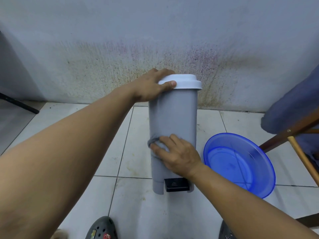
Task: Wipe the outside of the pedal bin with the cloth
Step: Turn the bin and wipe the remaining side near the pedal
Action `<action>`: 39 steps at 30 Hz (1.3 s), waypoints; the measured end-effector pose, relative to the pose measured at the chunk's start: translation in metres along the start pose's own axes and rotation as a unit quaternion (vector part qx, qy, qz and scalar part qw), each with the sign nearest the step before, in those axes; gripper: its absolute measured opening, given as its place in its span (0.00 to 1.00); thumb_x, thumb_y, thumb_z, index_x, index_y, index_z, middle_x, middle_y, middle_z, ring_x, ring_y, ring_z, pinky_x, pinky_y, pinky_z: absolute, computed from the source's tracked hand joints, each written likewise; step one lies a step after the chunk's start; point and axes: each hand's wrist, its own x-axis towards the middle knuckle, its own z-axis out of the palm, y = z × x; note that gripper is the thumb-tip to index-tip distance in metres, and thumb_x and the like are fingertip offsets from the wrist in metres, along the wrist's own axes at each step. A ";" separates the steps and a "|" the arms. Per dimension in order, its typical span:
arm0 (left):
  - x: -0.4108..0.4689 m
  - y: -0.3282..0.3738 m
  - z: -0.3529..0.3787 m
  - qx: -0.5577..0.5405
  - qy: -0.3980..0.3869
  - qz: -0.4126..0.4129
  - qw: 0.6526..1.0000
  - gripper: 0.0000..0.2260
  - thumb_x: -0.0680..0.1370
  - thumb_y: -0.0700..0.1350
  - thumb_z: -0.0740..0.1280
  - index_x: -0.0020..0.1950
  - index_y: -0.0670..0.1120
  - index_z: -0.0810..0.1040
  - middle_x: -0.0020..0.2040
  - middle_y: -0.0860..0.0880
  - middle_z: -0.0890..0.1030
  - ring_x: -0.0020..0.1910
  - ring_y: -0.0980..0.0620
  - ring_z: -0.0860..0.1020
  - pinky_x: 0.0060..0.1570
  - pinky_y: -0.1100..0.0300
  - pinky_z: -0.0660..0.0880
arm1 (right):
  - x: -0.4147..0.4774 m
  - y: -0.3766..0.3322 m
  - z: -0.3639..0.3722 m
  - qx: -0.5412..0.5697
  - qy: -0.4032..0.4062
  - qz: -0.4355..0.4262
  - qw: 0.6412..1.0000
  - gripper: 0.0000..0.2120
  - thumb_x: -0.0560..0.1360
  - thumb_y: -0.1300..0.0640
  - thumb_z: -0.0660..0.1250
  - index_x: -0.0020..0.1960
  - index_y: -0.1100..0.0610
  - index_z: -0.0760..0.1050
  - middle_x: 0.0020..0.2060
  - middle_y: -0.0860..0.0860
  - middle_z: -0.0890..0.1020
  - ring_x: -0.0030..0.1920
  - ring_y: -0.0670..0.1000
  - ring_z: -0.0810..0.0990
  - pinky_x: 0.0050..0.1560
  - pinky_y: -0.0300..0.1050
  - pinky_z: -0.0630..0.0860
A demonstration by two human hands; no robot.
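Note:
A tall grey pedal bin (174, 114) with a white lid (184, 81) and a black pedal (176, 185) stands upright on the tiled floor in front of the wall. My left hand (151, 87) grips the lid's left edge, thumb lying across the front rim. My right hand (177, 154) presses a grey cloth (152, 141) flat against the bin's lower front, near its left side. Most of the cloth is hidden under my fingers; a bunched end shows at the bin's left edge.
A blue plastic basin (240, 163) holding water sits on the floor just right of the bin. A wooden chair frame (293, 140) with blue fabric stands at the far right. The stained wall (103, 62) is close behind. My shoes (101, 228) show at the bottom edge.

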 end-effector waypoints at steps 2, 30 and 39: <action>-0.002 0.002 0.000 -0.002 0.005 0.005 1.000 0.24 0.82 0.64 0.60 0.77 0.62 0.65 0.71 0.46 0.69 0.71 0.46 0.68 0.67 0.53 0.62 | 0.020 0.012 -0.005 -0.003 0.031 0.091 0.995 0.15 0.83 0.53 0.57 0.58 0.53 0.82 0.51 0.56 0.82 0.43 0.59 0.78 0.32 0.49 0.77; -0.013 0.006 0.002 -0.003 0.005 0.005 1.000 0.24 0.81 0.65 0.60 0.76 0.64 0.65 0.71 0.48 0.69 0.71 0.48 0.68 0.70 0.52 0.62 | -0.009 0.010 -0.016 0.167 0.026 0.718 0.675 0.09 0.81 0.56 0.57 0.56 0.56 0.74 0.55 0.54 0.77 0.53 0.59 0.76 0.45 0.47 0.66; -0.011 0.004 0.003 0.005 0.008 0.014 1.000 0.24 0.81 0.66 0.60 0.76 0.64 0.65 0.71 0.47 0.69 0.72 0.47 0.67 0.68 0.54 0.61 | 0.071 0.037 -0.031 0.074 0.072 0.581 0.807 0.20 0.80 0.49 0.58 0.69 0.56 0.68 0.60 0.56 0.70 0.59 0.61 0.73 0.46 0.53 0.73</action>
